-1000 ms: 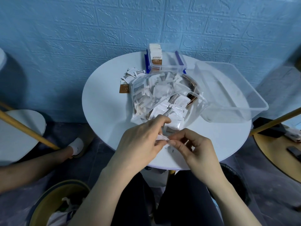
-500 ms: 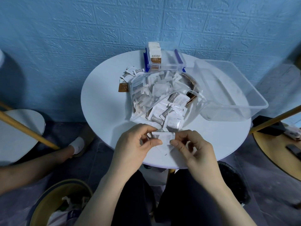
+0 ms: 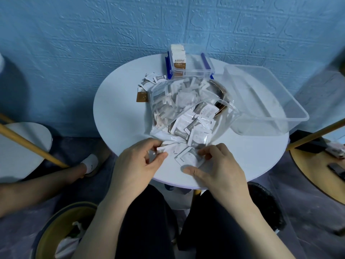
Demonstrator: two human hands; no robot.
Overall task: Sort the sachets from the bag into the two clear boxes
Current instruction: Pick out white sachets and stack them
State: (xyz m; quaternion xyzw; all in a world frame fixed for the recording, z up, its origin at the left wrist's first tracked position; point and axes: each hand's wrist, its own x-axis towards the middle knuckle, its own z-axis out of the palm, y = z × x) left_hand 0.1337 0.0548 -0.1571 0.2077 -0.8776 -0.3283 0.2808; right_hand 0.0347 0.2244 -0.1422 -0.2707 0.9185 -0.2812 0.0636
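Sachets, small flat white-and-grey paper packets [image 3: 186,118], lie heaped in the crumpled clear plastic bag [image 3: 220,128] at the middle of the round white tabletop [image 3: 119,116]; a few have spilled past its far-left edge. The large clear open plastic box [image 3: 261,101] stands on the right, overhanging the rim, with nothing in it that I can see. The small clear box with blue clasps [image 3: 194,64] sits at the far edge and already holds a row of upright white-and-brown sachets.

My left hand [image 3: 138,165] pinches one white sachet [image 3: 168,147] between thumb and fingertips. My right hand [image 3: 220,169] pinches a grey-edged sachet [image 3: 188,157] at the near rim. Both grips are pressed onto packets, neither spread.

Step in hand, as I judge it: pulling sachets apart and reading their type. The next move calls for matching each packet to a box, then a long reach across the bag.

Against half a second ago: both hands then shared one white packet; now they are apart, a packet in each.
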